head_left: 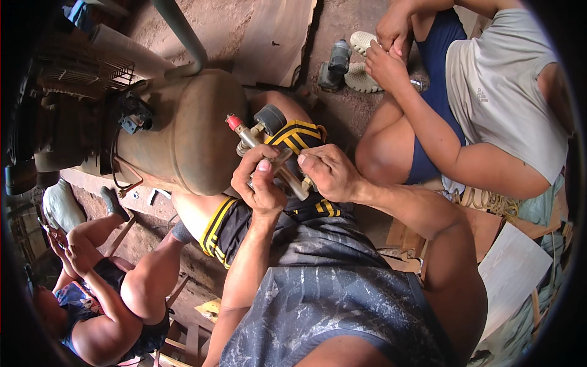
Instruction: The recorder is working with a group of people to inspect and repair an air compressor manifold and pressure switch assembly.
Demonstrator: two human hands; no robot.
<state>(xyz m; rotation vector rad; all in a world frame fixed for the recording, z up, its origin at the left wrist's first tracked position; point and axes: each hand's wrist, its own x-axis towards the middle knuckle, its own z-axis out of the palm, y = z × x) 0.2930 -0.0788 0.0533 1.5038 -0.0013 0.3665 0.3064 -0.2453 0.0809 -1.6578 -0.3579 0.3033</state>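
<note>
In front of my lap, a metal valve manifold (pixel 287 174) with a red-tipped valve (pixel 234 122) and a round black pressure gauge (pixel 270 119) is held up. My left hand (pixel 260 186) is closed around its pipe body, thumb and fingers on either side. Against the manifold's right side, my right hand (pixel 333 174) is closed in a pinch; what lies between its fingertips is hidden. Just left of my hands lies a large, dusty, rust-brown compressor tank (pixel 208 137), with its rounded end toward me.
A seated person (pixel 489 104) in a pale shirt is close at right, another (pixel 116 293) at lower left. A cordless drill (pixel 335 66) stands beside light clogs (pixel 362 78). Wooden boards (pixel 513 269) and a coiled hose (pixel 483 200) lie at right. A grey pipe (pixel 180 37) rises behind the tank.
</note>
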